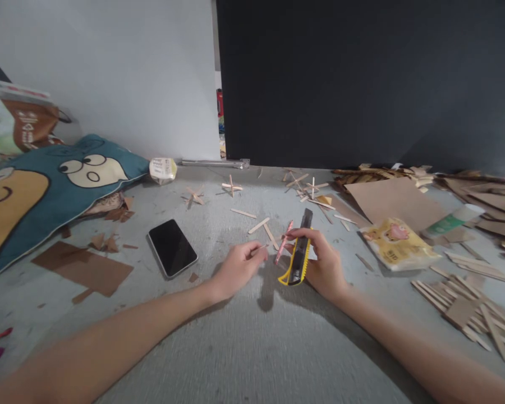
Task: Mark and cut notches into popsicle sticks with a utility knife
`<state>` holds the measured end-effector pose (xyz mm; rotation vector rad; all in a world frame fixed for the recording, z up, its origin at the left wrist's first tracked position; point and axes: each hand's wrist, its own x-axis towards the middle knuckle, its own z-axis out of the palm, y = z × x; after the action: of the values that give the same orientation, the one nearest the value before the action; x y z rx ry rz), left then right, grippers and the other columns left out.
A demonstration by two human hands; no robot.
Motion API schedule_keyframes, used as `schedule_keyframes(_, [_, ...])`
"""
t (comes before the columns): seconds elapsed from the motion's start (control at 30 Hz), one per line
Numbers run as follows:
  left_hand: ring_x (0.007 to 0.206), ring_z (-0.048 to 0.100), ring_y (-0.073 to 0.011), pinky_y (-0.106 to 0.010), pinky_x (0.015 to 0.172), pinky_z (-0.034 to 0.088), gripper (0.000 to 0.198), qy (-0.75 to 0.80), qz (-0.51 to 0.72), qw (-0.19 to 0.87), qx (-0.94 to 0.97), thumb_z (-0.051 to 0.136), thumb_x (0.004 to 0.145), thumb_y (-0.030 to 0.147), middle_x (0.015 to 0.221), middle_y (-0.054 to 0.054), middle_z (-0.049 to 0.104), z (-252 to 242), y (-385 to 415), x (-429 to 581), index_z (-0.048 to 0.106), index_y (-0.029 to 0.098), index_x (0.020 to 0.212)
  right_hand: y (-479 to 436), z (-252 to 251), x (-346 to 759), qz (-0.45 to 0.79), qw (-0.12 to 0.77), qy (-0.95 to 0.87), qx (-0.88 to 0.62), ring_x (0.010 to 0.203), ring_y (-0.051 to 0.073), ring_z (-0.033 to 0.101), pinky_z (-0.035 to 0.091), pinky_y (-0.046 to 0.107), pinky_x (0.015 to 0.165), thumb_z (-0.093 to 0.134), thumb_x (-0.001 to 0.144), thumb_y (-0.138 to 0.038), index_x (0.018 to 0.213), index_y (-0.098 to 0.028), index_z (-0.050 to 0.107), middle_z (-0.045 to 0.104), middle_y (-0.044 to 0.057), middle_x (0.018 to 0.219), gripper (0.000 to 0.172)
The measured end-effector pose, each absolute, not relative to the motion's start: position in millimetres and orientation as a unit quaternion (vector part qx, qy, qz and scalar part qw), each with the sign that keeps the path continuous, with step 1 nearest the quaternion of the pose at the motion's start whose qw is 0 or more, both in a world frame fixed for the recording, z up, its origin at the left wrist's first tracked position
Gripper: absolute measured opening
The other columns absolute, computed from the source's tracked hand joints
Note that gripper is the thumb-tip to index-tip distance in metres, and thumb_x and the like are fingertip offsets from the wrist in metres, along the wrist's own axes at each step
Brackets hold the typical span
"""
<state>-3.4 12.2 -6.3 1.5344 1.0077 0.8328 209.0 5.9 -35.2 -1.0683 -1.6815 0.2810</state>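
My right hand (325, 264) is closed around a yellow-and-black utility knife (299, 255), its dark end pointing away from me. Beside the knife, close to those fingers, is a slim pink-and-red patterned pen-like stick (283, 242); whether the hand grips it too is unclear. The fingertips of my left hand (240, 268) are pinched together, and a thin pale sliver seems to poke out of them, too small to name. Just beyond the hands, loose craft sticks (258, 225) lie on the grey table (252, 348).
A phone (172, 248) and brown cardboard (84, 268) lie to the left, near a blue cushion (88, 174). Small crossed-stick pieces (232, 186) stand farther back. On the right are a yellow packet (398, 242), a glue stick (454, 220) and piled craft sticks (467, 308).
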Motion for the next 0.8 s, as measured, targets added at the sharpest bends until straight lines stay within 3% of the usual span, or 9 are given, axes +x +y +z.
schedule_keyframes(0.07, [0.054, 0.032, -0.0099, -0.026, 0.053, 0.022, 0.037, 0.411, 0.336, 0.507, 0.679, 0.055, 0.094, 0.045, 0.058, 0.007, 0.034, -4.0, 10.4, -3.7, 0.048, 0.02, 0.068, 6.4, -32.3, 205.8, 0.167, 0.549, -0.695, -0.434, 0.094, 0.022, 0.075, 0.06, 0.034, 0.08, 0.072, 0.092, -0.033, 0.111, -0.025, 0.061, 0.076, 0.008, 0.11, 0.023])
schedule_keyframes(0.17, [0.057, 0.035, -0.0105, -0.026, 0.055, 0.024, 0.039, 0.39, 0.334, 0.497, 0.7, 0.055, 0.096, 0.045, 0.061, 0.006, 0.036, -2.2, 8.9, -4.2, 0.046, 0.02, 0.068, 6.0, -29.3, 202.1, 0.235, 0.534, -0.695, -0.421, 0.077, 0.02, 0.074, 0.059, 0.031, 0.07, 0.071, 0.092, -0.036, 0.104, -0.024, 0.062, 0.076, 0.005, 0.092, 0.019])
schedule_keyframes(0.27, [0.055, 0.035, -0.0096, -0.025, 0.053, 0.026, 0.035, 0.384, 0.359, 0.528, 0.667, 0.056, 0.097, 0.047, 0.063, 0.006, 0.039, -3.9, 9.3, -3.5, 0.05, 0.019, 0.075, 2.3, -28.6, 199.0, 0.274, 0.506, -0.696, -0.429, 0.066, 0.017, 0.071, 0.055, 0.028, 0.063, 0.072, 0.091, -0.036, 0.097, -0.022, 0.063, 0.072, 0.001, 0.077, 0.018])
schedule_keyframes(0.43, [0.05, 0.037, -0.0056, -0.023, 0.048, 0.027, 0.038, 0.366, 0.373, 0.596, 0.61, 0.061, 0.094, 0.055, 0.08, 0.003, 0.054, -12.7, 11.7, -0.6, 0.057, 0.018, 0.098, -6.1, -31.1, 190.9, 0.264, 0.494, -0.715, -0.418, 0.061, 0.013, 0.064, 0.051, 0.024, 0.058, 0.068, 0.093, -0.034, 0.097, -0.021, 0.064, 0.069, 0.001, 0.076, 0.014])
schedule_keyframes(0.6, [0.051, 0.04, -0.0069, -0.024, 0.049, 0.031, 0.046, 0.351, 0.364, 0.603, 0.617, 0.06, 0.095, 0.062, 0.076, 0.003, 0.054, -17.8, 11.9, -0.5, 0.059, 0.017, 0.103, -9.9, -34.0, 188.4, 0.255, 0.472, -0.747, -0.393, 0.07, 0.015, 0.068, 0.055, 0.026, 0.066, 0.062, 0.095, -0.027, 0.103, -0.023, 0.065, 0.073, 0.002, 0.085, 0.009])
schedule_keyframes(0.7, [0.06, 0.051, -0.0107, -0.025, 0.06, 0.042, 0.043, 0.362, 0.403, 0.568, 0.62, 0.058, 0.096, 0.061, 0.071, 0.003, 0.056, -17.4, 12.9, -0.2, 0.055, 0.018, 0.093, -10.4, -31.1, 195.0, 0.285, 0.455, -0.76, -0.365, 0.08, 0.019, 0.071, 0.058, 0.031, 0.074, 0.066, 0.09, -0.023, 0.113, -0.025, 0.064, 0.073, 0.004, 0.094, 0.023])
schedule_keyframes(0.8, [0.074, 0.064, -0.0149, -0.03, 0.074, 0.051, 0.043, 0.368, 0.445, 0.567, 0.588, 0.054, 0.098, 0.063, 0.081, -0.001, 0.064, -18.1, 15.4, 1.2, 0.051, 0.02, 0.094, -9.1, -25.3, 203.8, 0.331, 0.477, -0.744, -0.331, 0.097, 0.023, 0.072, 0.06, 0.037, 0.083, 0.063, 0.092, -0.023, 0.126, -0.026, 0.059, 0.073, 0.008, 0.109, 0.034])
